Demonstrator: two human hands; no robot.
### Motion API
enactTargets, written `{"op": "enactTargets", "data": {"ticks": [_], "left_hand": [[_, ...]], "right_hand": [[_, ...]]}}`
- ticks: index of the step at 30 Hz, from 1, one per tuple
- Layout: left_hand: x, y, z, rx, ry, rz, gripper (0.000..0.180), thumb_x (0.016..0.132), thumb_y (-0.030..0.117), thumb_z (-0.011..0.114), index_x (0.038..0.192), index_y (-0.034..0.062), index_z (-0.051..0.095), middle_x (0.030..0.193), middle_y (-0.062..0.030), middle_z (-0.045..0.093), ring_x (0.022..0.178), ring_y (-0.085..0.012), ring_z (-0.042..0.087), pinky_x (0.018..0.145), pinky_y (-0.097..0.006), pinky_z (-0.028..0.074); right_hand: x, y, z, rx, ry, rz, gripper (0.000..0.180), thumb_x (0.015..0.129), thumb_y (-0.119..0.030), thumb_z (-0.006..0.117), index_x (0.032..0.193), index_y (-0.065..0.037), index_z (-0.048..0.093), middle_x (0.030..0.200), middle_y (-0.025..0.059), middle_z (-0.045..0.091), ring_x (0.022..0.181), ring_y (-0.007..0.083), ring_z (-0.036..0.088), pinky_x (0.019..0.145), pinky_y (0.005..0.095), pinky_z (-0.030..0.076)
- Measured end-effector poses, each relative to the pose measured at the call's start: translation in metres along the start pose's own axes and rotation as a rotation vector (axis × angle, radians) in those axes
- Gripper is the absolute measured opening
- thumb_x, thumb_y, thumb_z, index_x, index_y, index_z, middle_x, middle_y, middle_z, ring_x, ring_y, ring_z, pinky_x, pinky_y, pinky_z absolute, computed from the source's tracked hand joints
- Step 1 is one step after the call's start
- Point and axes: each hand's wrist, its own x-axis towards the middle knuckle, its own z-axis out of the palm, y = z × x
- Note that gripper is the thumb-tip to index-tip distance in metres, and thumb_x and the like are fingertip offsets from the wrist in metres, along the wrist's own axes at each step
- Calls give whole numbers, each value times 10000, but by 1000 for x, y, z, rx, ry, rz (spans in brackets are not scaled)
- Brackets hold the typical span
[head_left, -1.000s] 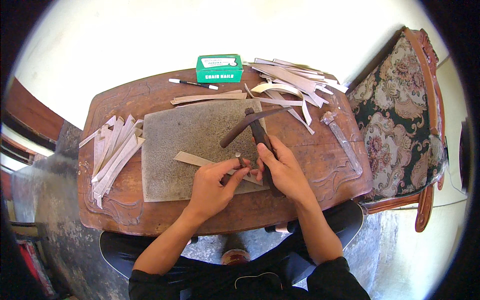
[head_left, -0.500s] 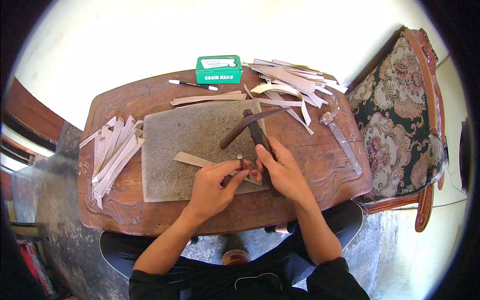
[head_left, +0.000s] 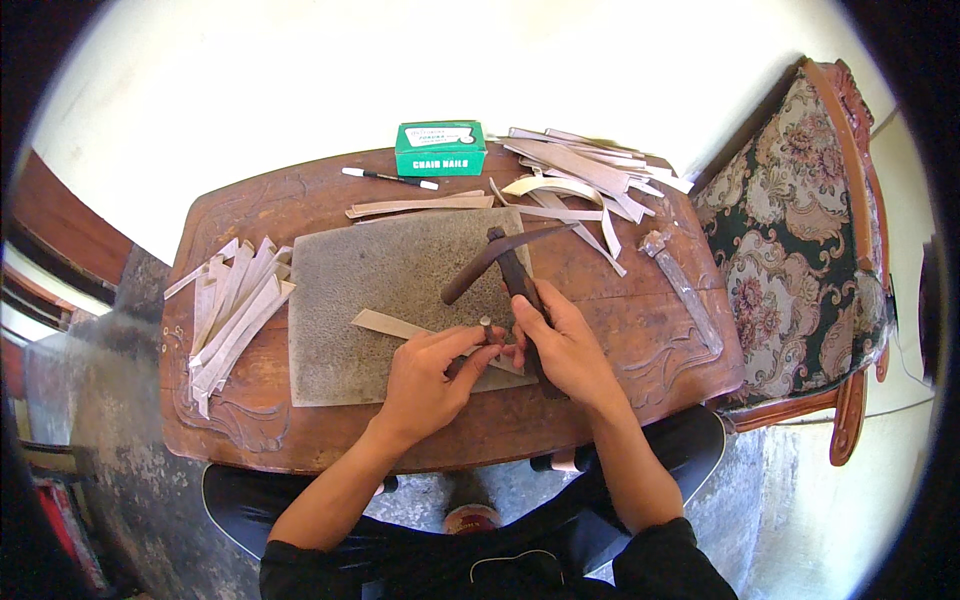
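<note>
My left hand (head_left: 432,378) is closed in a pinch around a short metal punch (head_left: 487,324), whose round flat top shows above the fingers. Its lower end is hidden by my hands. Wrapped round the dark handle of a hammer (head_left: 468,277) is my right hand (head_left: 570,345); the hammer's long, tapering head hovers over the slab. My right fingertips come close to the punch, but whether they touch it I cannot tell. Beneath both hands a pale leather-like strip (head_left: 385,323) lies slantwise on a grey textured slab (head_left: 335,280), partly covered by my left hand.
Strips lie in a pile (head_left: 235,315) on the left, a short stack (head_left: 420,203) behind the slab and a heap (head_left: 580,165) at the back right. A green box (head_left: 440,150), a pen (head_left: 390,179) and a mallet-like tool (head_left: 682,292) share the carved table (head_left: 640,330). An upholstered chair (head_left: 780,270) stands right.
The whole view has shifted slightly. Both hands keep their holds on the punch and the hammer, with hardly any movement against the slab.
</note>
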Motion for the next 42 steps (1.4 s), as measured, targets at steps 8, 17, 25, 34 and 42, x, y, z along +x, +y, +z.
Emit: {"op": "enactTargets", "data": {"ticks": [8,17,25,34,42], "left_hand": [[0,1,1,101,-4,46,153,876,63,740,1026,33,745,944,-115,763,725,-226,710,619,-315,511],[-1,2,3,140,36,107,141,858,78,761,991,33,742,939,-104,763,759,-261,723,651,-337,511],[0,-2,9,174,78,215,144,856,79,764,994,40,744,919,-95,757,694,-256,699,604,-346,487],[-1,1,7,123,57,148,134,867,78,764,992,33,747,922,-105,757,683,-244,703,585,-331,523],[0,4,6,129,65,186,139,860,88,774,985,34,746,896,-123,742,683,-265,696,593,-346,523]], "right_hand": [[0,0,1,-29,19,4,282,1062,-282,546,1075,0,561,730,38,568,611,121,580,586,303,489],[2,5,0,-26,15,-16,282,1059,-288,553,1057,-6,558,724,38,567,611,120,586,586,306,487],[-1,-1,-7,-168,47,-85,286,1043,-273,580,1119,2,571,731,64,604,626,145,612,586,323,484],[-68,-96,-33,-685,84,-352,376,996,-130,624,1348,-20,551,869,213,679,793,388,688,716,415,522],[-89,-111,-33,-767,29,-419,443,972,-100,661,1382,-4,523,971,250,694,897,431,705,768,413,543]]}}
